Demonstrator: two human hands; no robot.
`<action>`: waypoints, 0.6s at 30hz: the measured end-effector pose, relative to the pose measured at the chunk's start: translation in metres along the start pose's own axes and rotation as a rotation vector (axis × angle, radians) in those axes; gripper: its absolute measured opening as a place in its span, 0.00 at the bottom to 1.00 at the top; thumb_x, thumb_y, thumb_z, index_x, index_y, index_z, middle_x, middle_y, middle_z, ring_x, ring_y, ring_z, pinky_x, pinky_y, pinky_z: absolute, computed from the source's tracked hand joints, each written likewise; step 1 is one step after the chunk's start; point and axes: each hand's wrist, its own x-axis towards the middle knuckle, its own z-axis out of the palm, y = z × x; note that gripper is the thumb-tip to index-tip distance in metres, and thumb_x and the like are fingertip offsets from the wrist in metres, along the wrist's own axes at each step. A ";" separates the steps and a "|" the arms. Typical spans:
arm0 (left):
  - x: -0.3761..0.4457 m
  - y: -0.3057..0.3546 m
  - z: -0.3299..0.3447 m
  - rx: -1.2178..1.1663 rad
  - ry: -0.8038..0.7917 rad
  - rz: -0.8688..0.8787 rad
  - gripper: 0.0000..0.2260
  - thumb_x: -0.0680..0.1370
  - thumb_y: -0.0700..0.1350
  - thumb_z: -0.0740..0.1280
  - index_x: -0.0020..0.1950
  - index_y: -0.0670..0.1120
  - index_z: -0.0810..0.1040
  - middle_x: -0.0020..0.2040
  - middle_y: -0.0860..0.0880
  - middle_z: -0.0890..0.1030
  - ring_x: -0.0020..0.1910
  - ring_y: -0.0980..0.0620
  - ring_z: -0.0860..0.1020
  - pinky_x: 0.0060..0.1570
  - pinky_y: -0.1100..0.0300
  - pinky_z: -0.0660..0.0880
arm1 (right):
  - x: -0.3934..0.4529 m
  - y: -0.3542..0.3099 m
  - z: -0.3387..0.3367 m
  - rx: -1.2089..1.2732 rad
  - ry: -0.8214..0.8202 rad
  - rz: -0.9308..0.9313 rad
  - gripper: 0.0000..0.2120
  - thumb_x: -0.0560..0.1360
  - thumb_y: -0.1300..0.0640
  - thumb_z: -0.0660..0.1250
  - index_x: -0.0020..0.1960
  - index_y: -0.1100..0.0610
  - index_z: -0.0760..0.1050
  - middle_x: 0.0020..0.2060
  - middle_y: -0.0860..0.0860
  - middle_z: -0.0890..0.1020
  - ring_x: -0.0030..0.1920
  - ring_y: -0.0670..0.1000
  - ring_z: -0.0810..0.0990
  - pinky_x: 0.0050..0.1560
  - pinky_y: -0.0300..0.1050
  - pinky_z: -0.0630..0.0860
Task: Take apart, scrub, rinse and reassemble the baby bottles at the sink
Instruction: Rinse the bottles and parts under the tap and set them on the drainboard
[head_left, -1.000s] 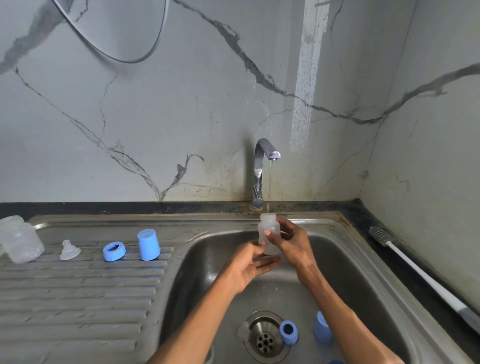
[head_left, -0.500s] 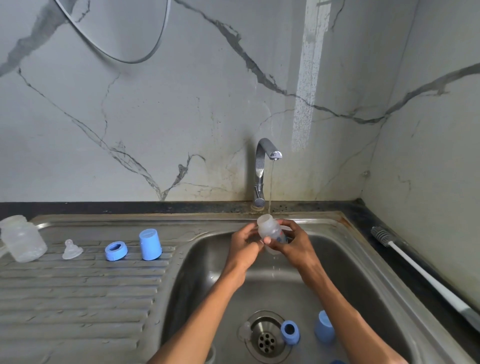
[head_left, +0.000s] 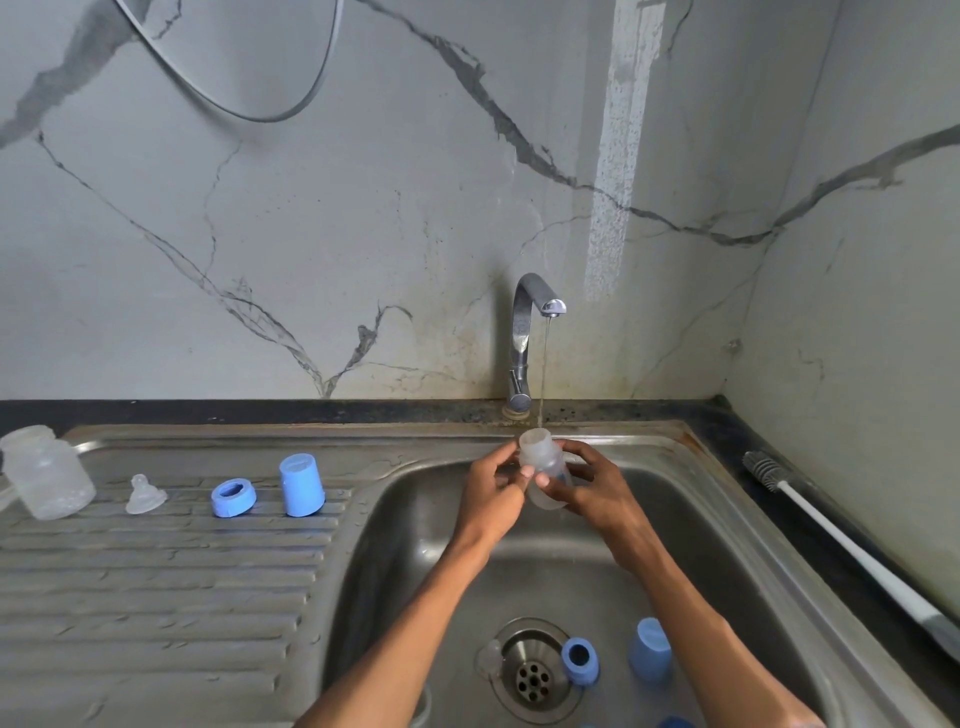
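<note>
Both hands were on it: the left hand (head_left: 493, 491) had its fingers curled onto one side of the clear bottle (head_left: 544, 470), thumb tip pressed to the wall, and the right hand (head_left: 592, 488) wrapped the other side, thumb across the front. The bottle sat tilted over the basin (head_left: 727, 551), mouth up, right under a thin stream from the tap (head_left: 524, 332). Down by the drain (head_left: 532, 678) lay a blue ring (head_left: 579, 661), a blue cap (head_left: 649, 649) and a clear teat (head_left: 488, 659). On the drainboard (head_left: 156, 587) to the left stood a second bottle (head_left: 47, 473), a teat (head_left: 144, 494), a ring (head_left: 234, 497) and an upturned cap (head_left: 302, 484). A brush (head_left: 852, 551) lay along the right counter (head_left: 727, 431).
</note>
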 end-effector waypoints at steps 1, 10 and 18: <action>0.000 -0.001 0.000 0.001 -0.004 -0.004 0.18 0.81 0.36 0.66 0.67 0.54 0.76 0.55 0.51 0.84 0.47 0.64 0.82 0.58 0.50 0.79 | 0.001 0.001 0.000 0.007 -0.001 0.014 0.26 0.70 0.55 0.78 0.66 0.48 0.74 0.61 0.53 0.78 0.60 0.54 0.78 0.56 0.51 0.80; 0.005 -0.005 0.001 0.033 0.016 0.037 0.23 0.79 0.37 0.68 0.72 0.54 0.74 0.57 0.54 0.83 0.51 0.59 0.83 0.54 0.56 0.80 | 0.001 0.000 0.001 0.014 -0.011 0.044 0.23 0.74 0.39 0.70 0.65 0.49 0.77 0.55 0.52 0.83 0.52 0.51 0.83 0.44 0.43 0.81; 0.008 -0.010 -0.005 -0.116 0.167 -0.115 0.02 0.77 0.39 0.71 0.49 0.42 0.83 0.44 0.43 0.86 0.42 0.43 0.85 0.48 0.52 0.83 | 0.005 0.001 -0.003 0.198 0.016 0.032 0.19 0.73 0.50 0.75 0.61 0.52 0.78 0.56 0.55 0.83 0.55 0.54 0.82 0.47 0.42 0.79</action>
